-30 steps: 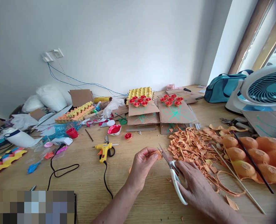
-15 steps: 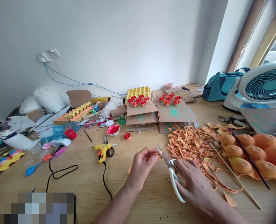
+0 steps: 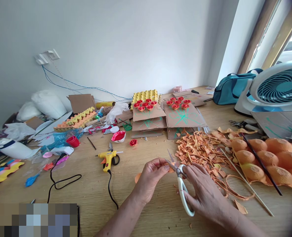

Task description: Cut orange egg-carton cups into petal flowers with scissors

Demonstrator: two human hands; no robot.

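Between thumb and fingertips, my left hand [image 3: 153,177] pinches a small piece of orange egg carton [image 3: 171,168]. My right hand [image 3: 202,186] grips white-handled scissors [image 3: 182,194], whose blades are parted around the orange piece. A heap of orange carton scraps [image 3: 197,148] lies just beyond my right hand. Partly behind my left wrist, a round orange piece [image 3: 137,178] rests on the table. A single red paper flower [image 3: 133,142] sits farther back, near a bowl with red paint [image 3: 118,136].
A yellow glue gun [image 3: 108,159] with a black cord lies to the left. At right are an orange egg tray [image 3: 259,158], a thin stick [image 3: 247,182] and a fan [image 3: 281,85]. Cardboard sheets [image 3: 182,117] carrying red flowers stand at the back.
The scissor blades have opened wider around the orange piece. The whole view has shifted slightly; both hands stay almost in place.
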